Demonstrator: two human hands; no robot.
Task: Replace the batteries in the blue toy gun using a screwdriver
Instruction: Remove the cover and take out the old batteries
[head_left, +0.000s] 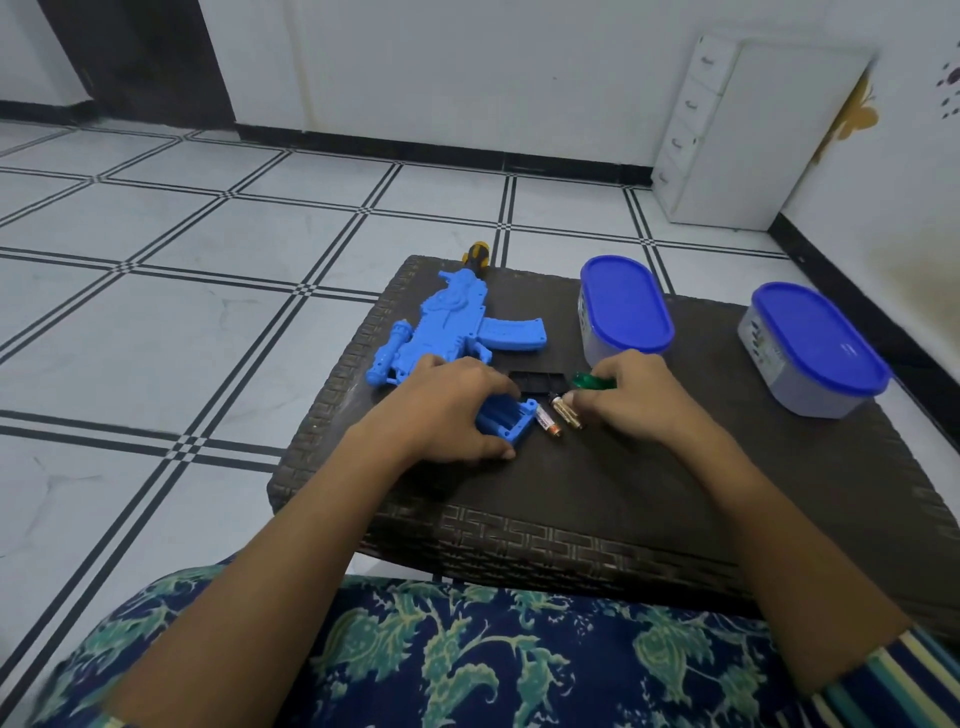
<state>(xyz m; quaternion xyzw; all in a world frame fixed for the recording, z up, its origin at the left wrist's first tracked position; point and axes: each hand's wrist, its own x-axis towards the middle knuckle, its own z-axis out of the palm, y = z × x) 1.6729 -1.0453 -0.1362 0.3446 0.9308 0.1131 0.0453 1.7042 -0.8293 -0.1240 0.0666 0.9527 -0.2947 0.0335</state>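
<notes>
Blue toy gun (457, 327) held by left grip (447, 410) | right grip (628, 400) holds green tool (589, 382) | tubs (626, 306) lidded

You're in a home room here: tiled floor (208, 218), white drawer unit (727, 135), butterfly sticker (857, 117) on the wall.

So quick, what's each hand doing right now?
Left hand: holds the blue battery compartment.
Right hand: grips a green object.

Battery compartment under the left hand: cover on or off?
Off. The blue compartment in the left hand shows an open cavity; a black cover lies apart on the table, next to two loose batteries.
</notes>
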